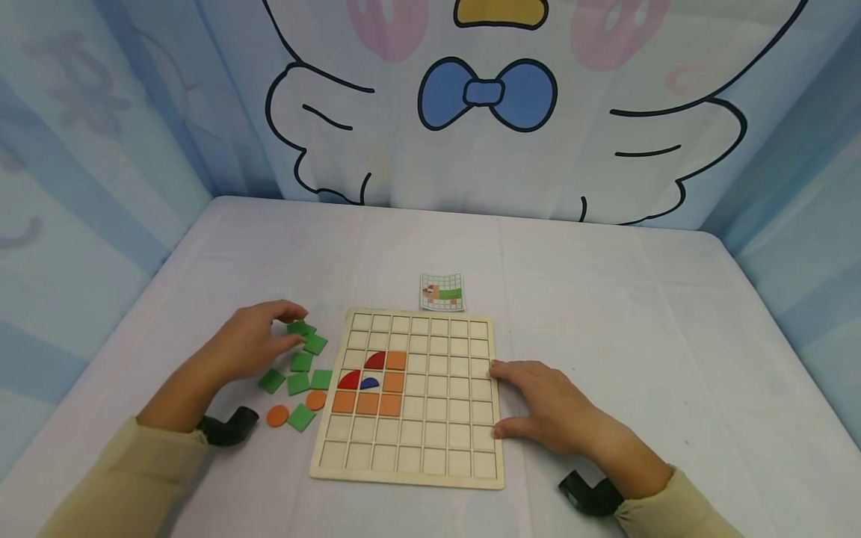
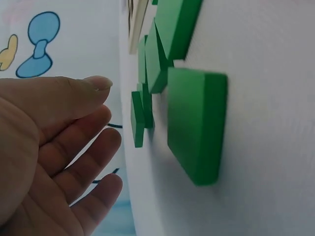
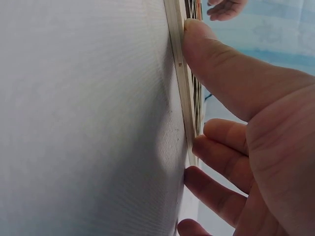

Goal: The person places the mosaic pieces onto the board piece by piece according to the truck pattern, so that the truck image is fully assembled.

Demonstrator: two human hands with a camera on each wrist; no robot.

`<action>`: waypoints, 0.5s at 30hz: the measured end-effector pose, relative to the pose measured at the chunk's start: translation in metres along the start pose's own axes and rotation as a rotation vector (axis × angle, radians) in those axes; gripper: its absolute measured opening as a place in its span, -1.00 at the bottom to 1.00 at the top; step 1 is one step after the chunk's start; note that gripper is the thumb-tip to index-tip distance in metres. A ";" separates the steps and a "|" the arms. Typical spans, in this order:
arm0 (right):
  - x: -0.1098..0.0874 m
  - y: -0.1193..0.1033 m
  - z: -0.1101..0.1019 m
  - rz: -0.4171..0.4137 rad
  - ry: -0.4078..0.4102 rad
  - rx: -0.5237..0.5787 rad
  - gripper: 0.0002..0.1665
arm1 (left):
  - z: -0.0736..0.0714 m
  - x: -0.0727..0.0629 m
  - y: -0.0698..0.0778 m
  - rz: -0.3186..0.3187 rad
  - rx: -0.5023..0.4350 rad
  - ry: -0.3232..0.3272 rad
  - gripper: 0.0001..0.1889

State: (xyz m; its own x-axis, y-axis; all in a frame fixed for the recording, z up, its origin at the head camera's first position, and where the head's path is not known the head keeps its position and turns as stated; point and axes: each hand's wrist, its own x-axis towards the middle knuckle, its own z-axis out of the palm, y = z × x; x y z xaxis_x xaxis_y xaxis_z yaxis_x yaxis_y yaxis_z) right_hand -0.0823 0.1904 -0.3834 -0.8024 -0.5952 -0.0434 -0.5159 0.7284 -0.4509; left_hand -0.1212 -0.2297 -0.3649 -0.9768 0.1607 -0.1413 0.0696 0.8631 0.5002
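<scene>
My left hand (image 1: 249, 342) hovers by a group of green square tiles (image 1: 315, 344) left of the board, fingers loosely bent and nothing between them. In the left wrist view, one green tile (image 2: 187, 123) lies close to the camera, apart from the thumb and fingertips. The wooden grid board (image 1: 437, 432) lies flat on the table. Its left part holds orange squares (image 1: 366, 404), two red quarter-circles (image 1: 375, 360) and a blue half-circle (image 1: 370, 383). My right hand (image 1: 561, 411) rests its thumb and fingertips against the board's right edge, seen also in the right wrist view.
A small picture card (image 1: 442, 292) with a gridded pattern lies just behind the board. Two orange discs (image 1: 277, 416) are among the tiles at the board's lower left. The white-covered table (image 1: 605, 299) backs onto a printed curtain (image 1: 430, 164).
</scene>
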 end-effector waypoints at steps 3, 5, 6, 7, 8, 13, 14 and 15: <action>0.000 0.000 0.000 -0.001 0.000 0.002 -0.11 | 0.000 0.003 -0.004 -0.027 0.008 -0.003 -0.54; 0.000 0.000 0.000 -0.003 0.000 0.003 -0.11 | 0.001 0.004 -0.006 -0.042 0.008 -0.006 -0.53; 0.000 0.000 0.000 -0.003 0.001 0.003 -0.11 | 0.001 0.005 -0.007 -0.046 0.009 -0.006 -0.53; 0.000 0.000 0.000 -0.003 0.001 0.003 -0.11 | 0.001 0.005 -0.008 -0.050 0.009 -0.006 -0.53; 0.000 0.000 0.000 -0.003 0.000 0.002 -0.11 | 0.002 0.006 -0.009 -0.053 0.008 -0.007 -0.54; 0.000 0.000 0.000 0.000 -0.001 -0.003 -0.11 | 0.003 0.009 -0.012 -0.057 0.016 -0.001 -0.56; 0.000 0.000 0.000 0.000 -0.001 -0.002 -0.11 | 0.003 0.010 -0.013 -0.054 0.017 0.000 -0.56; 0.000 0.000 0.000 0.001 -0.001 -0.002 -0.11 | 0.003 0.010 -0.014 -0.053 0.018 0.001 -0.57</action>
State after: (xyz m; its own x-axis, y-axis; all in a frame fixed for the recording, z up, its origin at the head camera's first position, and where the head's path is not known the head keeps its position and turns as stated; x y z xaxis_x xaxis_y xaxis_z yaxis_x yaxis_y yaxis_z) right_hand -0.0822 0.1906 -0.3835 -0.8024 -0.5951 -0.0446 -0.5160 0.7294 -0.4490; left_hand -0.1314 -0.2380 -0.3761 -0.9795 0.1140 -0.1661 0.0214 0.8787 0.4769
